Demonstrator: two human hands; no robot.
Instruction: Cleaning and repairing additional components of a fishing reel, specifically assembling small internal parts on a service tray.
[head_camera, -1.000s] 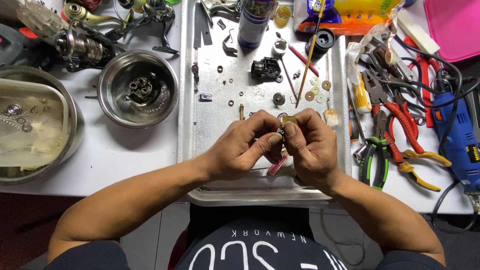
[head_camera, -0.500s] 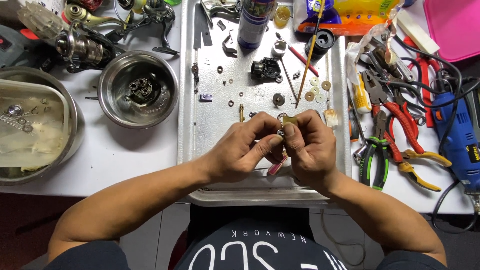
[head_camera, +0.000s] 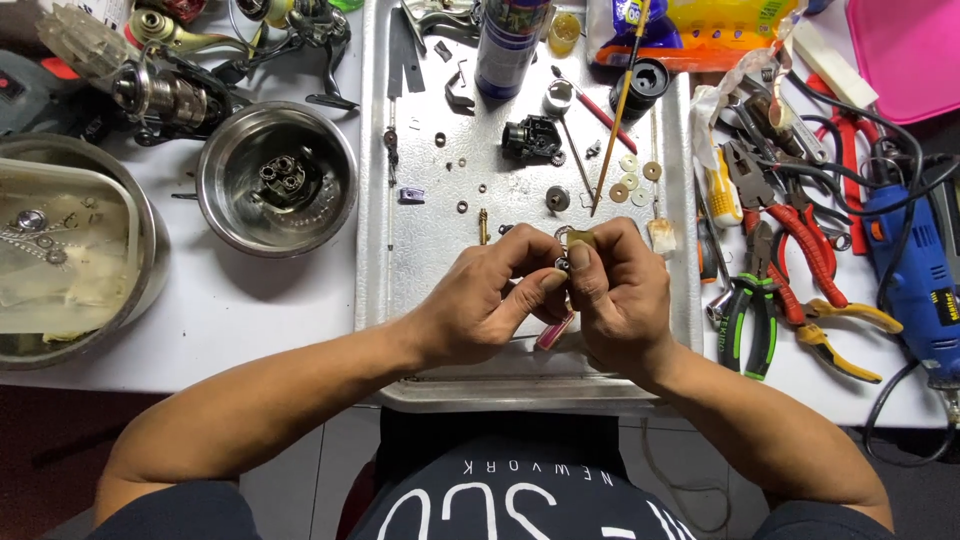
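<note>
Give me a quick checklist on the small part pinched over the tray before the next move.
1. Small metal part pinched by both the left hand and the right hand: ok.
2. Part held over the metal tray, so a drop should land inside: ok.
3. Washers lie apart from the hands: ok.
4. Pink-handled tool lies under the hands, within reach: ok.
5. Part's orientation: cannot tell, fingers cover it.

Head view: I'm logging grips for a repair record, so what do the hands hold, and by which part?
Both hands, left hand and right hand, pinch a small metal part between fingertips; which part of it cannot be told.
</note>
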